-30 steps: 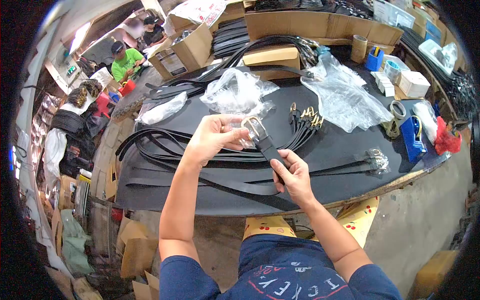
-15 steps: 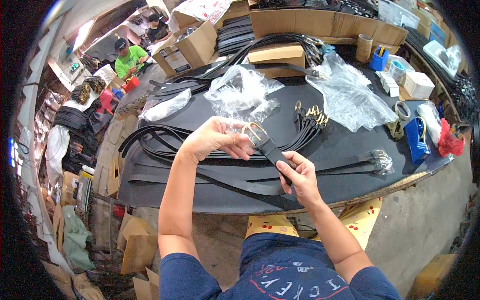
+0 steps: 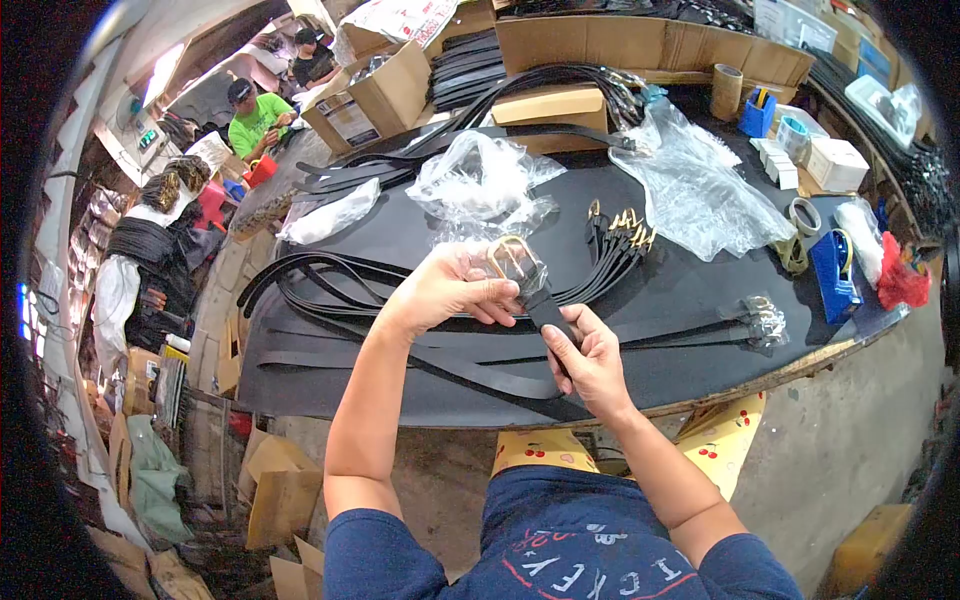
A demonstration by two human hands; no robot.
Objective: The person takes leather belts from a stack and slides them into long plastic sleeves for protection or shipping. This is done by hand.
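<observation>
My right hand [image 3: 588, 362] is closed around the strap of a black belt [image 3: 543, 306], just below its gold buckle [image 3: 512, 258]. Clear plastic wrap [image 3: 530, 270] lies around the buckle and the strap end. At the buckle's left side, my left hand [image 3: 455, 287] pinches the plastic, thumb and fingers close against the frame. The belt's strap passes under my right hand and curves left across the table. Behind my hands, a bundle of black belts [image 3: 610, 265] with gold buckles lies on the dark tabletop.
Crumpled clear plastic bags [image 3: 485, 175] lie behind the belts. More belts with wrapped buckles [image 3: 765, 322] rest at the right. A blue tape dispenser [image 3: 835, 278] stands near the right edge. Cardboard boxes [image 3: 380, 100] line the back. A person in a green shirt [image 3: 258, 122] sits far left.
My left hand has moved right and slightly down, closer to the buckle. The plastic now sits more closely around the buckle. My right hand has shifted slightly left, still holding the belt.
</observation>
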